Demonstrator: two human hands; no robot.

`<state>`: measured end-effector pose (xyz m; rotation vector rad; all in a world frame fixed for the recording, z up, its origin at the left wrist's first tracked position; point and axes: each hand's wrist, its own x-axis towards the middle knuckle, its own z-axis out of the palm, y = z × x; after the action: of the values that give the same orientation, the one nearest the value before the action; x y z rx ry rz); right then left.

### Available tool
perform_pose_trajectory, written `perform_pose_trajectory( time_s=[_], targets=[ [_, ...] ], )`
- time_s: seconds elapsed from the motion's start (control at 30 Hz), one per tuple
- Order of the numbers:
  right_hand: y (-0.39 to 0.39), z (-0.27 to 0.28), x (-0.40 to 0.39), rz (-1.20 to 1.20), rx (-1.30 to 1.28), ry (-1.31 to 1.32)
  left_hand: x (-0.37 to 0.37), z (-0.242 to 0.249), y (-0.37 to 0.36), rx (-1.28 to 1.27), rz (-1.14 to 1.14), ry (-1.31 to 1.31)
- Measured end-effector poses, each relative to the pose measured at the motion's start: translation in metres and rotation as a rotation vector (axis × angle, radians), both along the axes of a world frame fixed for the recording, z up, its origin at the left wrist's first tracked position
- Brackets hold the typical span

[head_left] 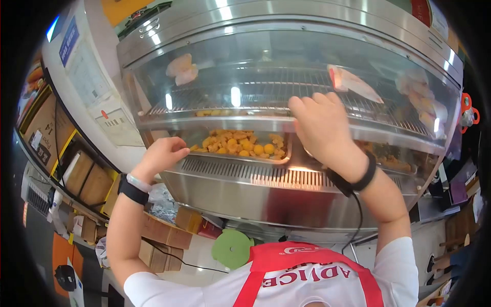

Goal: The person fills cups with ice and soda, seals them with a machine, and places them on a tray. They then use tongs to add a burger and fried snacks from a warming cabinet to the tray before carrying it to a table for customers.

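Note:
A steel food warmer (235,197) with a glass front stands before me. On its lower level a metal tray (288,153) holds golden fried pieces and several round yellow balls (244,146). My left hand (162,157) is at the left end of the lower opening, fingers and thumb drawn together beside the tray's left end; whatever they grip is hidden. My right hand (325,125) is raised right of centre, in front of the middle rail (245,124). Its fingers are curled over, and what lies under them cannot be seen.
Wire racks (271,89) fill the upper level. Wrapped items (353,83) show through the glass. A second batch of fried food (386,158) is at lower right. Below are a green stool (232,248), cardboard boxes (169,233) and a dark cable (359,220).

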<state>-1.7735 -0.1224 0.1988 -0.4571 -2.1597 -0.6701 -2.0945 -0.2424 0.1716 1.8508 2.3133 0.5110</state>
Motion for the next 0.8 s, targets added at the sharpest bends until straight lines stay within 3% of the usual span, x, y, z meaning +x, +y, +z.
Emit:
perform_pose_trajectory(
  time_s=[0.1, 0.17, 0.2, 0.27, 0.33, 0.4, 0.5, 0.67, 0.7, 0.73, 0.8],
  targets=[
    [-0.046, 0.054, 0.009, -0.02, 0.087, 0.044, -0.039, 0.017, 0.003, 0.131, 0.017, 0.16],
    [-0.06, 0.082, 0.008, -0.027, 0.22, 0.145, -0.056, 0.033, 0.001, 0.552, -0.038, -0.319],
    [-0.061, 0.091, 0.006, -0.092, 0.256, 0.218, -0.065, 0.044, -0.002, 0.559, -0.041, -0.313],
    [-0.061, 0.116, -0.008, -0.017, 0.437, 0.286, -0.082, 0.07, -0.009, 1.052, -0.193, -0.469],
    [-0.051, 0.124, -0.039, 0.122, 0.526, 0.364, -0.1, 0.095, -0.008, 1.139, -0.261, -0.501],
    [-0.063, 0.121, -0.063, -0.056, 0.736, -0.016, -0.117, 0.096, -0.003, 1.228, -0.329, -0.534],
    [-0.055, 0.116, -0.112, -0.196, 1.007, -0.005, -0.137, 0.076, 0.019, 1.407, -0.535, -0.304],
    [-0.036, 0.142, -0.126, -0.171, 1.052, 0.121, -0.162, 0.07, 0.077, 1.058, -0.293, -0.485],
    [-0.04, 0.144, -0.129, -0.144, 1.047, 0.128, -0.158, 0.075, 0.092, 0.959, -0.164, -0.715],
    [-0.042, 0.144, -0.13, -0.122, 1.04, 0.134, -0.162, 0.081, 0.108, 0.951, -0.176, -0.726],
    [-0.039, 0.133, -0.127, -0.18, 1.063, 0.143, -0.169, 0.091, 0.143, 0.751, 0.085, -1.111]
  ],
)
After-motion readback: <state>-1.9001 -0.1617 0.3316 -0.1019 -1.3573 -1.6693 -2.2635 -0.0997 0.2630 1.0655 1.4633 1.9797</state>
